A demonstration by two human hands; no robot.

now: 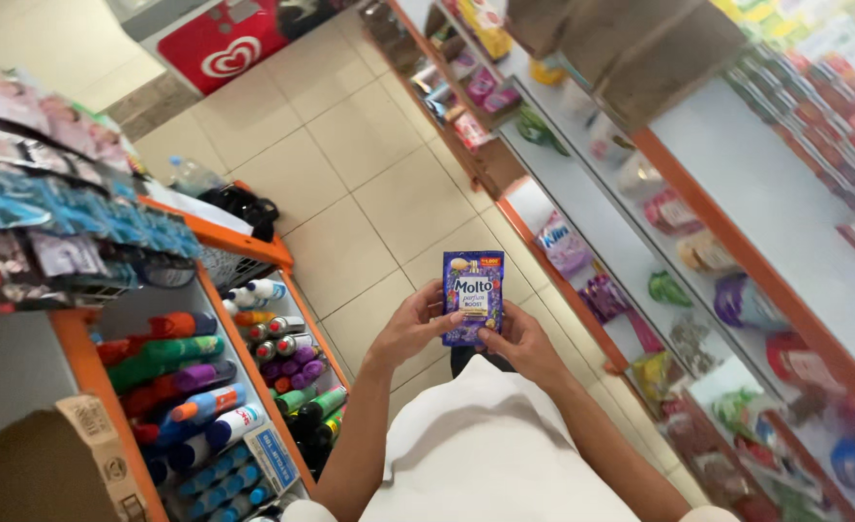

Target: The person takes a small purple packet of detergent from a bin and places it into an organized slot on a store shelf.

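Looking down from the head camera into a shop aisle. Holding up a purple pouch [473, 298] at chest height, upright, front face turned to the camera, out over the pale floor tiles [369, 184] between two runs of shelving. Gripping it with both hands: left hand [414, 327] wrapping the pouch's left edge, thumb lying across the lower front, fingers curling behind; right hand [519, 340] pinching the lower right corner, thumb pressing on the front. Both grips closing snugly on the pouch, no slack showing. Forearms rising from the bottom edge, a white shirt [486, 445] filling the space between them. Hanging at far left, blue and pink packets [50, 208] on a rack. Lying below that, on an orange-edged shelf [84, 362], spray cans [195, 387] on their sides in green, red, purple and blue. Sitting at the end of that shelf, a clear bottle [191, 176] beside a black basket [244, 208]. Running down the right side, a long orange-trimmed shelf unit [737, 184] carrying pouches and bottles, mostly blurred. Standing at the top, a red freezer [224, 43] against the wall.
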